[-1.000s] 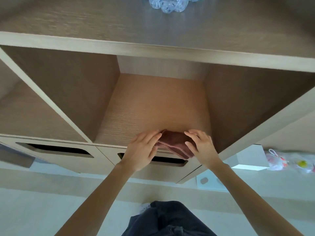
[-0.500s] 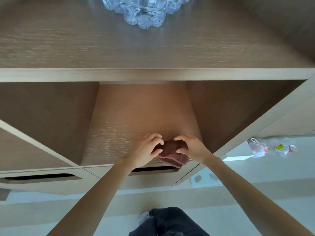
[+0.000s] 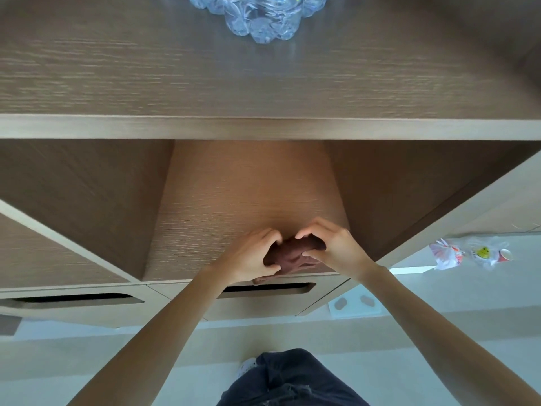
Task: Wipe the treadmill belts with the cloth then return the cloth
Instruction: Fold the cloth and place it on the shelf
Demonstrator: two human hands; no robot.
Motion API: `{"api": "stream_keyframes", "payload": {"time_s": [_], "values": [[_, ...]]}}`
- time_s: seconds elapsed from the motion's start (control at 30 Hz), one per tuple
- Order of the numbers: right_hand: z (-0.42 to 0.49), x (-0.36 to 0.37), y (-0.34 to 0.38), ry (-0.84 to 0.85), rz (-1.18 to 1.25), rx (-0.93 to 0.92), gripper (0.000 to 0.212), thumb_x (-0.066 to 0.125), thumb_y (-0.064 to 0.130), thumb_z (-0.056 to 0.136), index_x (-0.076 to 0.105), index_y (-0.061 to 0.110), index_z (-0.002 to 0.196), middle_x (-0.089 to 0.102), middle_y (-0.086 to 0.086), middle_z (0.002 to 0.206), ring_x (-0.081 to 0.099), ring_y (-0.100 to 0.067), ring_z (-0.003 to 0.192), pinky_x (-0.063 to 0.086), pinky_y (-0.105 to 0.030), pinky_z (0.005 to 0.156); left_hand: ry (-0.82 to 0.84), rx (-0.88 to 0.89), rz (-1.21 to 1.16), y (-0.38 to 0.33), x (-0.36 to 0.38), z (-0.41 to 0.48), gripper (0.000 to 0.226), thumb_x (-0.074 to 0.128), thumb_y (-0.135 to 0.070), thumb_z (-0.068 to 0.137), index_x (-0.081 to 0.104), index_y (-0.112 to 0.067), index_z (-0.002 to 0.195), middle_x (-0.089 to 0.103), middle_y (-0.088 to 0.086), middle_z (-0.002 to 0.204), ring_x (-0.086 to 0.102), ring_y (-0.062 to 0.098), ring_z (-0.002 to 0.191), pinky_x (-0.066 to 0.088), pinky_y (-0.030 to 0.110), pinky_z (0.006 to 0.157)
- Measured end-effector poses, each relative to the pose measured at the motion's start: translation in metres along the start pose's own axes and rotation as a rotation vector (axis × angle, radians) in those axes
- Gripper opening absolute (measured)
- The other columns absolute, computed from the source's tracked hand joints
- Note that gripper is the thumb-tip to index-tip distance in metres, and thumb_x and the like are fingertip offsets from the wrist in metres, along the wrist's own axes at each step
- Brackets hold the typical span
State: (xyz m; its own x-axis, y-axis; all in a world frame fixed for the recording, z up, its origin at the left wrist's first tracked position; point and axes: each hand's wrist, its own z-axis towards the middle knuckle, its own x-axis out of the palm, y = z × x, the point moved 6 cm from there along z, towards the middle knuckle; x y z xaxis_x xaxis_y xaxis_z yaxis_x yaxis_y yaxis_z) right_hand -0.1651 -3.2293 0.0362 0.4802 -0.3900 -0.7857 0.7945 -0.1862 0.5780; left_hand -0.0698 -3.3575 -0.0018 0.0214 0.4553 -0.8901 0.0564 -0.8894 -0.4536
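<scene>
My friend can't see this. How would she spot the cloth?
Find the wide light-wood shelf unit. At the front of its middle open compartment, the left hand and right hand grip a crumpled dark reddish-brown cloth. Nothing else there is soft or dark.

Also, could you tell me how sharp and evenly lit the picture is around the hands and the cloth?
Head view: the wide-angle lens splays the straight edges of the cabinet; motion blur streaks its top; the glass piece glints; the dark cloth, held by the left hand and right hand, sits in shade, its folds hard to read.
</scene>
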Motion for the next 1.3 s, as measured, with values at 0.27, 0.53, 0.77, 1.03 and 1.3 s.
{"api": "stream_keyframes", "payload": {"time_s": [0.27,0.53,0.77,1.03,1.3], "values": [[0.011,0.003,0.009,-0.037,-0.319,-0.157,0.043,0.080,-0.004,0.060,0.069,0.008,0.100,0.065,-0.005,0.100,0.063,-0.024,0.088,0.054,-0.031,0.055,-0.188,-0.062,0.152,0.008,-0.030,0.000,0.041,0.075,-0.026,0.074,0.052,-0.018,0.106,0.058,-0.001,0.112,0.054,0.022,0.099,0.047,0.034,0.077],[0.022,-0.004,0.001,-0.155,-0.243,0.108,0.042,0.079,0.002,0.061,0.062,0.016,0.097,0.066,0.001,0.089,0.055,-0.013,0.077,0.052,-0.036,0.074,-0.238,-0.157,0.153,0.017,-0.044,0.009,0.045,0.072,-0.023,0.079,0.059,-0.019,0.121,0.055,0.003,0.117,0.052,0.023,0.107,0.049,0.038,0.082],[0.016,0.003,-0.013,0.165,0.054,0.260,0.041,0.077,0.015,0.072,0.062,0.033,0.105,0.063,0.021,0.097,0.059,-0.005,0.094,0.050,-0.039,0.084,0.017,-0.179,0.012,0.028,-0.030,-0.004,0.038,0.070,-0.040,0.076,0.060,-0.028,0.111,0.068,-0.006,0.098,0.061,0.018,0.088,0.043,0.028,0.071],[0.030,-0.003,-0.006,-0.200,-0.444,0.017,0.054,0.074,-0.010,0.059,0.067,0.008,0.110,0.063,-0.012,0.103,0.059,-0.033,0.091,0.052,-0.041,0.071,-0.437,-0.042,0.308,0.006,-0.051,0.014,0.048,0.076,-0.009,0.068,0.064,-0.015,0.115,0.065,0.004,0.110,0.061,0.027,0.100,0.047,0.039,0.090],[-0.022,-0.001,-0.025,-0.084,-0.176,-0.035,0.029,0.079,0.014,0.076,0.071,0.012,0.103,0.066,-0.001,0.102,0.065,-0.019,0.089,0.052,-0.035,0.078,-0.401,0.094,0.160,0.018,-0.013,-0.041,0.033,0.077,-0.021,0.075,0.070,-0.017,0.107,0.067,0.000,0.110,0.063,0.020,0.099,0.046,0.045,0.095]]}}
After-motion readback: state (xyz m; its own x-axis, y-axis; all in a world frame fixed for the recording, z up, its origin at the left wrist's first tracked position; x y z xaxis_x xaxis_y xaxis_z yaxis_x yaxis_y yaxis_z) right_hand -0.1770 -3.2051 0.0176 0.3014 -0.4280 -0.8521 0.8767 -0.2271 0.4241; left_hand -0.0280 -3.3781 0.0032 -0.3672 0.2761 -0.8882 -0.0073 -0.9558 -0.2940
